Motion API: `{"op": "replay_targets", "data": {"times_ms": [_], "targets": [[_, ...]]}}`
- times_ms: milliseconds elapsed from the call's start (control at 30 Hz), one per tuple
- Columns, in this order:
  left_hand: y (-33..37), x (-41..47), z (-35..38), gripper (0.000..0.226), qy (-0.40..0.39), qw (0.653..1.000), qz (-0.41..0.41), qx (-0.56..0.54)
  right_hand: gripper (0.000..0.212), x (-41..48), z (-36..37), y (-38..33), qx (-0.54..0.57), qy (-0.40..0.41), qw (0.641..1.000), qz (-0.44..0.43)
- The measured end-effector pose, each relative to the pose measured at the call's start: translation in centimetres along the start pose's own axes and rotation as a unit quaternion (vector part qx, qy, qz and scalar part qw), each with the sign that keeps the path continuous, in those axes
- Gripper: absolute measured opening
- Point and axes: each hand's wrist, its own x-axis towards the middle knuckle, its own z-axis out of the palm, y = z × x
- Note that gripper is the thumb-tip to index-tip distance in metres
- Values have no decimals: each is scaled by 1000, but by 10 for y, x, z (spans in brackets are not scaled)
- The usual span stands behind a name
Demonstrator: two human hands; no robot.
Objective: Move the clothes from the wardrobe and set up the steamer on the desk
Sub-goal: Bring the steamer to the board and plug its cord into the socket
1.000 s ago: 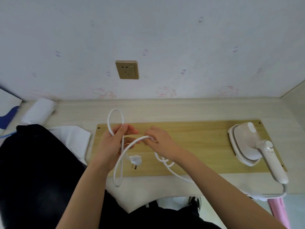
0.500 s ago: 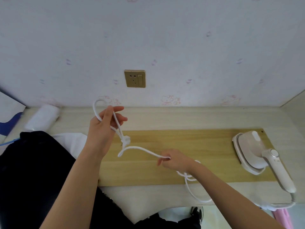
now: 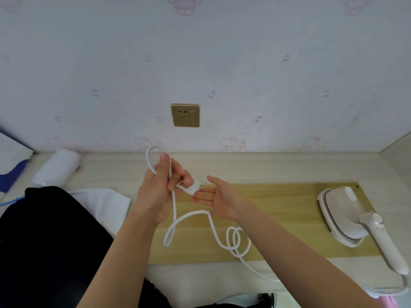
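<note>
A white handheld steamer (image 3: pixel 347 216) lies at the right end of a wooden board (image 3: pixel 278 218) on the desk. Its white power cord (image 3: pixel 213 232) runs from the steamer's handle along the desk's front edge, curls on the board and rises to my left hand (image 3: pixel 158 190). That hand grips a loop of the cord, with the white plug (image 3: pixel 193 188) sticking out by its fingers. My right hand (image 3: pixel 216 197) is open, palm up, its fingertips just below the plug. A gold wall socket (image 3: pixel 185 115) sits on the wall above the hands.
Dark clothing (image 3: pixel 51 241) and a white garment (image 3: pixel 104 205) lie on the left of the desk. A rolled white item (image 3: pixel 59 166) lies by the wall at the back left. A side wall closes the desk (image 3: pixel 255 167) on the right.
My right hand let go of the cord and rose, open, towards the plug. My left hand moved right and nearer the board's back edge, and slack cord dropped in loops on the board.
</note>
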Motion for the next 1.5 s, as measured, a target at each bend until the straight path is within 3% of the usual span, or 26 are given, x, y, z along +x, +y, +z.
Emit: {"op": "replay_targets", "data": {"times_ms": [100,300,467,533,633,733,833,933,1133,1333,1500], "targets": [[-7,-6,-14,55,16,1000,-24,0,27,7,-2,-4,52,17,998,9],[-18,-11,-40,57,25,998,-58,-15,12,17,4,-23,47,66,996,-24],[-10,-7,-65,79,-16,987,-158,-29,23,21,6,-54,-5,152,973,-173],[-7,2,-68,70,0,982,-188,34,22,18,12,-66,-55,155,960,-225],[-6,21,-59,31,58,973,-135,176,23,15,26,-74,-162,147,936,-276],[-6,47,-50,18,105,966,-80,220,19,18,40,-75,-251,138,903,-321],[-6,72,-41,18,124,956,-31,265,19,22,51,-76,-289,132,885,-339],[-6,91,-37,19,113,946,-3,304,20,26,55,-78,-280,120,894,-329],[-15,111,-46,26,126,955,-8,269,21,38,52,-88,-285,103,900,-313],[-18,135,-46,31,144,957,-6,254,25,66,54,-101,-328,150,866,-346],[-22,157,-51,29,149,953,-4,263,29,89,51,-112,-307,162,878,-328]]}}
